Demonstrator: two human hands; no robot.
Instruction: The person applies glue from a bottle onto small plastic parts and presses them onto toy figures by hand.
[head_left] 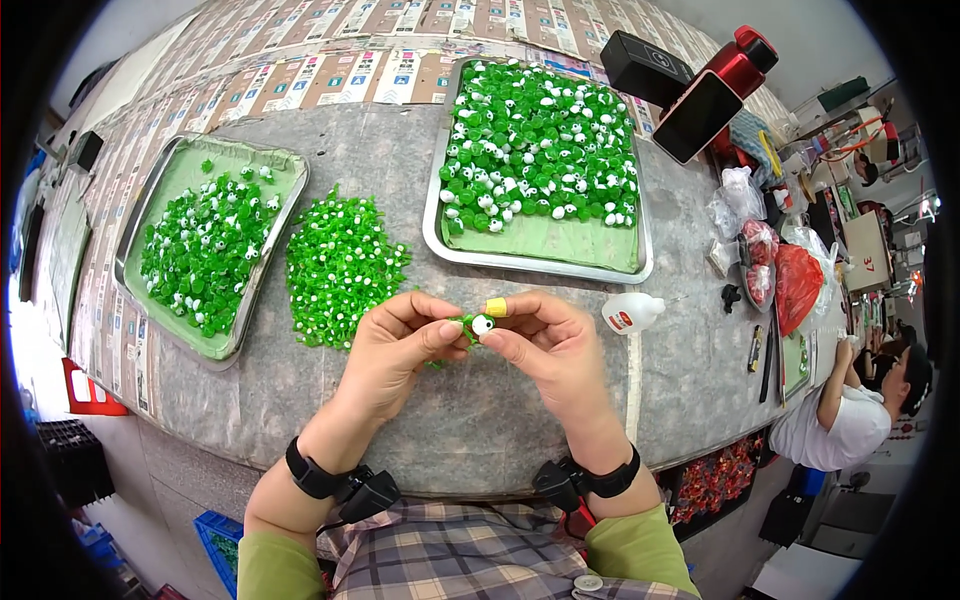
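Observation:
Over the near part of the table, my two hands meet at a small green and white plastic figure (482,325) with black marks on its white part. My left hand (390,350) pinches its green side between thumb and fingertips. With thumb and forefinger, my right hand (550,350) grips the white side; a yellow finger cover (496,307) sits on a fingertip. Behind my left hand lies a heap of small bright-green pieces with white spots (345,265). A small white squeeze bottle (632,313) lies just right of my right hand.
A metal tray (540,262) of green and white pieces stands behind my hands; another tray (125,265) is at left. Far right are a phone (698,115), a red bottle (745,60), a black box (645,68) and plastic bags (800,285). A co-worker (840,410) sits beyond.

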